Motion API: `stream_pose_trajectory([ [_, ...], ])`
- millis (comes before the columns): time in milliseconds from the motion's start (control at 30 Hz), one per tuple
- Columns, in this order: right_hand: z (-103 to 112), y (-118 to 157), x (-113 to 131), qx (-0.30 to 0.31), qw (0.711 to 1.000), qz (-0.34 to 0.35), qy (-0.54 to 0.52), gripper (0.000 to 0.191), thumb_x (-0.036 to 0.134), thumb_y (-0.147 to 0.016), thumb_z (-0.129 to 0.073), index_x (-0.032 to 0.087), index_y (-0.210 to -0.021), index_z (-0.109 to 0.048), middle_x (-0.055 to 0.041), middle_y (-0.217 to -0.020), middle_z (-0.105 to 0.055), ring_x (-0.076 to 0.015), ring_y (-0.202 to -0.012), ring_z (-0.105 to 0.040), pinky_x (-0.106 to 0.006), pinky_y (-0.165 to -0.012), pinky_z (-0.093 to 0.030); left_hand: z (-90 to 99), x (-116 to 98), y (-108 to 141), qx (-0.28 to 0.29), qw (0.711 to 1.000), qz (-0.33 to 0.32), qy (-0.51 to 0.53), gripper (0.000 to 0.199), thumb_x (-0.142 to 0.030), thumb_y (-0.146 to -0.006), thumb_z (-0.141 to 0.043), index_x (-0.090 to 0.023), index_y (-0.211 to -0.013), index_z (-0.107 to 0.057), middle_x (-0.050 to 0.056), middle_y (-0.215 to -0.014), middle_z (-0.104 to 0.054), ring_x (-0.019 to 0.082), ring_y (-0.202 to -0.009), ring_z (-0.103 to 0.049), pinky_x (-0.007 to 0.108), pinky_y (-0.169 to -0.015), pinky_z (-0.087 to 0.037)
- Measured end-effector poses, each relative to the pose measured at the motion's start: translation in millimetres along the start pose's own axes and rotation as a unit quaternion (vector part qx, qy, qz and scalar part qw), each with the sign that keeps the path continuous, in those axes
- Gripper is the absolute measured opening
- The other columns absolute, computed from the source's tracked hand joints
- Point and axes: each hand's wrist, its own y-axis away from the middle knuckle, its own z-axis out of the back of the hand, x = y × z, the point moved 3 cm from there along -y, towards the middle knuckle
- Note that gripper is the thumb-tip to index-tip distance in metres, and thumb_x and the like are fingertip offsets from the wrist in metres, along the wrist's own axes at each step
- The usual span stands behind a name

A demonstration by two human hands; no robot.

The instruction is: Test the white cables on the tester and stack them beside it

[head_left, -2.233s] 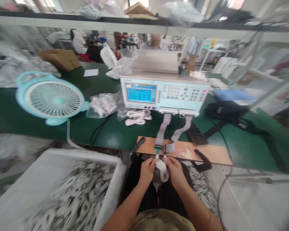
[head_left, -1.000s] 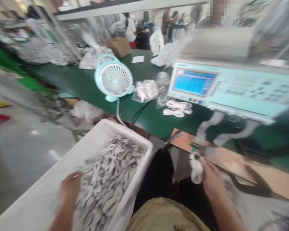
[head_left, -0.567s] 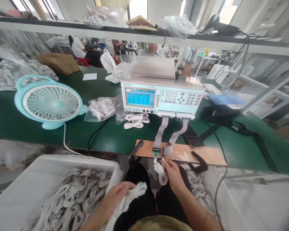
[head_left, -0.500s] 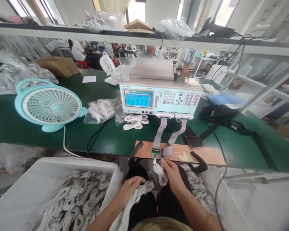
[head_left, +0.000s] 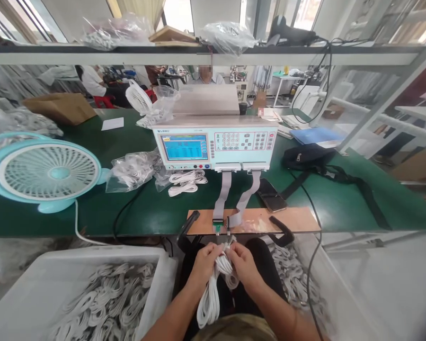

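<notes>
Both hands meet just below the front edge of the wooden board (head_left: 291,219). My left hand (head_left: 205,258) grips a bundle of white cables (head_left: 210,298) that hangs down over my lap. My right hand (head_left: 242,262) holds a coiled white cable (head_left: 230,277) close under the two connectors (head_left: 222,225) at the ends of grey ribbon leads (head_left: 221,194). The leads run up to a pale blue tester (head_left: 215,142) with a lit screen. Whether the coiled cable is plugged in is hidden by my fingers.
A white bin (head_left: 31,284) full of coiled white cables sits at lower left, another heap (head_left: 294,274) at lower right. On the green bench (head_left: 341,199) stand a blue fan (head_left: 44,170), bagged cables (head_left: 131,170), a phone (head_left: 270,195) and a black bag (head_left: 312,156). People work beyond.
My left hand reached into the bin at the left, came back with a bundle of cables and now meets my right hand under the connectors. The view swung left and returned.
</notes>
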Motion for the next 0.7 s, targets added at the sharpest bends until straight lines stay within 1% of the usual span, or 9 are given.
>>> stream_pose_trajectory([
  [67, 26, 8, 3, -0.009, 0.998, 0.014, 0.059, 0.028, 0.039, -0.069, -0.058, 0.019, -0.053, -0.046, 0.0058, -0.048, -0.039, -0.0098, -0.047, -0.034, -0.024, -0.047, -0.027, 3.0, 9, 10, 0.010, 0.999, 0.042, 0.014, 0.032, -0.044, -0.063, -0.067, -0.015, -0.065, -0.055, -0.007, -0.045, -0.048, 0.005, -0.036, -0.040, 0.017, -0.037, -0.030],
  [133, 67, 14, 8, -0.041, 0.984, 0.040, 0.168, 0.027, 0.038, -0.073, -0.054, 0.020, -0.055, -0.047, 0.0044, -0.050, -0.041, -0.0118, -0.050, -0.038, -0.025, -0.050, -0.030, 8.0, 16, 18, 0.018, 0.996, 0.087, 0.034, 0.033, -0.047, -0.064, -0.065, -0.017, -0.073, -0.054, -0.007, -0.045, -0.049, 0.005, -0.031, -0.037, 0.016, -0.031, -0.026],
  [233, 124, 21, 16, -0.136, 0.908, 0.116, 0.380, 0.016, 0.035, -0.071, -0.057, 0.020, -0.063, -0.055, -0.0001, -0.059, -0.050, -0.0169, -0.060, -0.046, -0.029, -0.058, -0.035, 14.0, 24, 24, 0.021, 0.992, 0.102, 0.072, 0.032, -0.044, -0.063, -0.067, -0.018, -0.074, -0.050, -0.006, -0.048, -0.053, 0.005, -0.031, -0.039, 0.015, -0.029, -0.026],
  [300, 136, 28, 18, -0.165, 0.868, 0.159, 0.441, 0.015, 0.033, -0.070, -0.058, 0.020, -0.077, -0.060, -0.0044, -0.073, -0.056, -0.0200, -0.069, -0.051, -0.032, -0.064, -0.038, 12.9, 28, 25, 0.021, 0.991, 0.096, 0.092, 0.032, -0.042, -0.063, -0.068, -0.019, -0.074, -0.049, -0.006, -0.050, -0.054, 0.006, -0.032, -0.040, 0.015, -0.029, -0.028],
  [333, 130, 32, 16, -0.143, 0.868, 0.169, 0.445, 0.018, 0.033, -0.072, -0.057, 0.019, -0.084, -0.060, -0.0059, -0.080, -0.057, -0.0203, -0.072, -0.052, -0.033, -0.067, -0.039, 10.5, 29, 25, 0.021, 0.991, 0.091, 0.099, 0.031, -0.041, -0.064, -0.068, -0.019, -0.075, -0.049, -0.006, -0.050, -0.054, 0.006, -0.033, -0.040, 0.015, -0.030, -0.028],
  [400, 102, 39, 10, -0.041, 0.895, 0.157, 0.416, 0.018, 0.031, -0.078, -0.051, 0.019, -0.088, -0.059, -0.0055, -0.083, -0.059, -0.0177, -0.072, -0.054, -0.030, -0.067, -0.041, 3.2, 30, 27, 0.015, 0.992, 0.077, 0.100, 0.029, -0.040, -0.066, -0.066, -0.019, -0.076, -0.049, -0.006, -0.050, -0.052, 0.006, -0.034, -0.040, 0.015, -0.030, -0.028],
  [500, 48, 48, -1, 0.094, 0.931, 0.097, 0.339, 0.017, 0.030, -0.083, -0.045, 0.019, -0.076, -0.057, 0.0000, -0.069, -0.058, -0.0127, -0.063, -0.053, -0.023, -0.058, -0.040, -7.3, 29, 32, -0.013, 0.997, 0.033, 0.063, 0.024, -0.039, -0.071, -0.062, -0.020, -0.080, -0.051, -0.006, -0.055, -0.050, 0.005, -0.040, -0.041, 0.015, -0.036, -0.031],
  [600, 16, 51, -6, 0.108, 0.937, 0.089, 0.321, 0.014, 0.027, -0.081, -0.049, 0.018, -0.071, -0.052, 0.0026, -0.063, -0.055, -0.0108, -0.059, -0.050, -0.021, -0.055, -0.037, -8.9, 27, 38, -0.061, 0.997, -0.053, -0.020, 0.019, -0.036, -0.074, -0.059, -0.019, -0.083, -0.055, -0.003, -0.070, -0.054, 0.008, -0.057, -0.050, 0.018, -0.053, -0.041],
  [700, 9, 51, -8, 0.096, 0.915, 0.119, 0.372, 0.007, 0.025, -0.079, -0.051, 0.018, -0.076, -0.051, 0.0019, -0.067, -0.056, -0.0110, -0.060, -0.050, -0.022, -0.055, -0.035, -3.2, 26, 43, -0.114, 0.977, -0.123, -0.131, 0.020, -0.036, -0.077, -0.055, -0.019, -0.088, -0.056, 0.002, -0.086, -0.055, 0.015, -0.079, -0.054, 0.026, -0.072, -0.043],
])
